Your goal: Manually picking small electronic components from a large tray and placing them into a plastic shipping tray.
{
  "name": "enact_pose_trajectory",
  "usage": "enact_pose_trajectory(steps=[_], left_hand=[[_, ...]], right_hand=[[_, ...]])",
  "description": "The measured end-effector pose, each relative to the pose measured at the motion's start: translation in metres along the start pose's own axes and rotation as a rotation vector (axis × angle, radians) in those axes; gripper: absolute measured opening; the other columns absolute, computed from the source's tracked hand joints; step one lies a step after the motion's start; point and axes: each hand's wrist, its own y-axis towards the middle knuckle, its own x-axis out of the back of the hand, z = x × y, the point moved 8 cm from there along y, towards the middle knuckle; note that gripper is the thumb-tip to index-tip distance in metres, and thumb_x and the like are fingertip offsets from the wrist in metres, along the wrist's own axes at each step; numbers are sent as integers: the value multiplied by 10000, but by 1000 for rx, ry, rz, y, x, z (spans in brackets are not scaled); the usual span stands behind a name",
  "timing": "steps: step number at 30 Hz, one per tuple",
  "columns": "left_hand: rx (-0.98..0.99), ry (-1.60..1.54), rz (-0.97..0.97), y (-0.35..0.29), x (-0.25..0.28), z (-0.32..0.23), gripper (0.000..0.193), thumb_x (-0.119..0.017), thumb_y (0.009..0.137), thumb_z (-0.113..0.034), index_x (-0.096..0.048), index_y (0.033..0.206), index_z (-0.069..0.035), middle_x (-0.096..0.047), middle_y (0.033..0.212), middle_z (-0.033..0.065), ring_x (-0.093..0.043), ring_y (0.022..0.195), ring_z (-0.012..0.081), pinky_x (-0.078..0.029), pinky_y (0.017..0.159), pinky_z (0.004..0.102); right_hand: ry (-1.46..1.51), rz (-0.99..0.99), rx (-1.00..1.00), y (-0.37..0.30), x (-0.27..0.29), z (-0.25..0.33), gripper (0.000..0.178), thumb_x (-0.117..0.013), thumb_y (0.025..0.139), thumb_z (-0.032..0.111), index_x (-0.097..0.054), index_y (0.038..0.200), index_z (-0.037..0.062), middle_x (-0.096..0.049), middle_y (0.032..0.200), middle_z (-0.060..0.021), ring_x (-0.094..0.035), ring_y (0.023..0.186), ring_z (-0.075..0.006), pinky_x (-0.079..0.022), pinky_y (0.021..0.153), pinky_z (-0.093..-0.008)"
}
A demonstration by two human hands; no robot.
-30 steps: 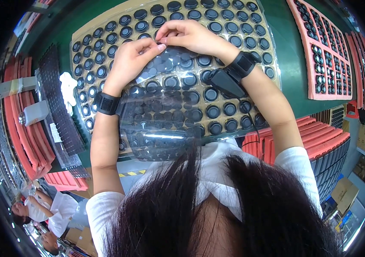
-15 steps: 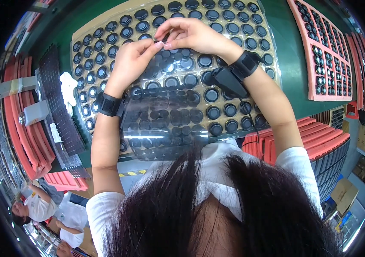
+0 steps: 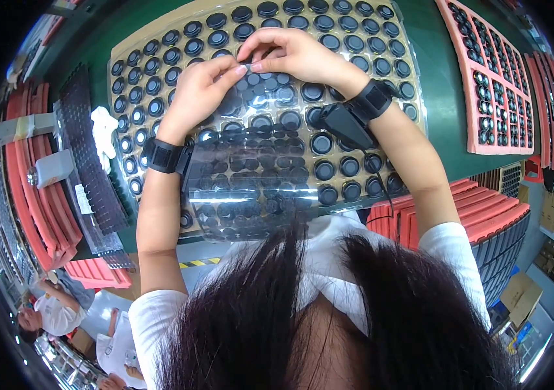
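Observation:
A clear, flexible sheet with rows of dark round discs (image 3: 260,179) curls over the middle of a large tray of round black parts (image 3: 135,60). At the sheet's upper edge, my left hand (image 3: 204,91) is closed, thumb and forefinger pinching the edge. My right hand (image 3: 296,55) is closed beside it, its thumb and fingertips meeting my left fingertips at the same edge. Whether a single disc is between my fingertips is too small to tell. The black parts stand in rows in the tray, under and around the sheet. Both wrists wear black straps.
On the green table (image 3: 442,97) at right lies a pink foam tray (image 3: 474,78) of black round parts. To the left are a white glove (image 3: 103,136), a dark dotted sheet (image 3: 85,143) and stacked pink foam trays (image 3: 30,182). A black cable (image 3: 381,179) hangs from my right wrist device. Other people are at lower left.
My hands stay at the sheet's upper edge with only slight finger and wrist movement. The curled sheet has shifted a little. People at lower left have moved.

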Motion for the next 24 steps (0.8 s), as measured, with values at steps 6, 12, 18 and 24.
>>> enact_pose_trajectory(steps=[6, 12, 18, 24], left_hand=[[25, 66, 13, 0, -1, 3, 233, -573, 820, -299, -622, 854, -73, -561, 613, 115, -551, 568, 247, -399, 524, 317], [29, 73, 0, 0, 0, 0, 234, -573, 820, -301, -628, 867, -79, -573, 631, 116, -561, 583, 252, -408, 534, 320], [20, 50, -13, 0, 0, 0, 243, -570, 822, -309, -632, 878, -80, -593, 659, 116, -578, 608, 253, -421, 551, 319], [32, 47, -5, 0, 0, 0, 251, -568, 824, -313, -632, 873, -75, -597, 666, 117, -581, 612, 253, -425, 557, 316]], right_hand=[[-130, -25, 50, 0, -1, 4, 232, -563, 790, -22, -573, 1012, 45, -553, 954, -14, -547, 844, -103, -456, 782, -219], [-128, -41, 56, 1, -1, 3, 225, -567, 785, -32, -574, 997, 41, -540, 962, -13, -542, 843, -105, -455, 762, -218], [-131, -44, 105, 1, 0, 0, 213, -584, 782, -19, -582, 985, 45, -536, 969, -16, -537, 841, -106, -450, 741, -218], [-171, -62, 113, 0, 1, 5, 209, -600, 777, -6, -588, 978, 49, -537, 968, -16, -534, 852, -108, -449, 738, -215]])
